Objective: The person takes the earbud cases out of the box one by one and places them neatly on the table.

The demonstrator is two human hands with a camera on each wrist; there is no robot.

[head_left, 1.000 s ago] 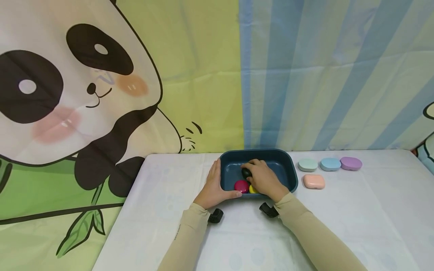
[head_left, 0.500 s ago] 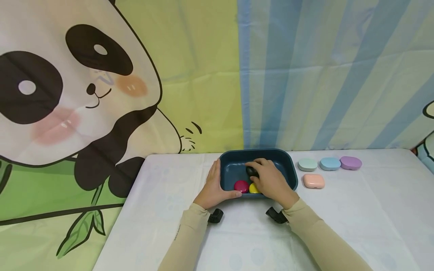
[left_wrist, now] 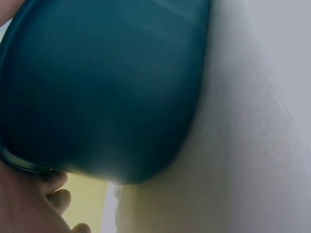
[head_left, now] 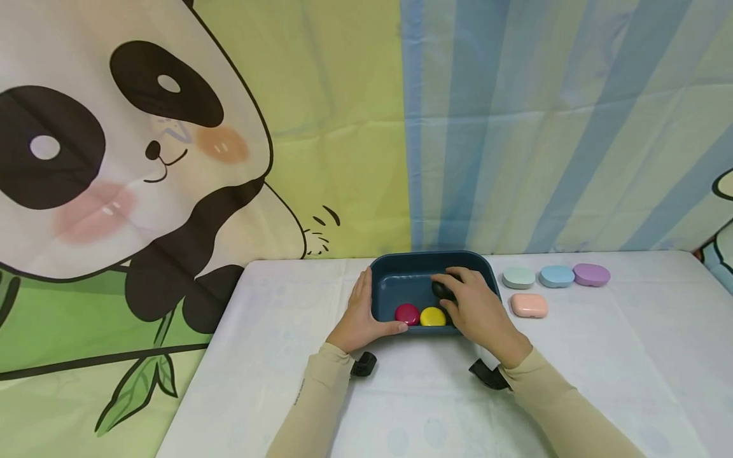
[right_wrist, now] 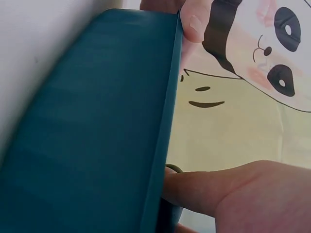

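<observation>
A dark blue rectangular tray (head_left: 395,257) lies on the white tabletop near its back edge. My left hand (head_left: 366,318) holds its front left corner, thumb along the front rim and fingers against the left side. Inside, my right hand (head_left: 481,315) grips a smooth black rounded piece (head_left: 439,289) between thumb and fingers, partly hidden by them. A dark red round piece (head_left: 407,314) and a yellow one (head_left: 432,317) sit side by side along the tray's front wall. The right wrist view shows the right thumb (right_wrist: 194,189) just beyond the tray's rim.
To the tray's right stand a mint green oval case (head_left: 518,278), a light blue one (head_left: 556,277) and a purple one (head_left: 592,275) in a row. A peach case (head_left: 529,305) lies in front of them. A printed panda cloth (head_left: 338,127) hangs behind the table.
My right hand has moved rightward inside the tray with the black piece, uncovering the yellow piece. The left hand and tray have stayed in place.
</observation>
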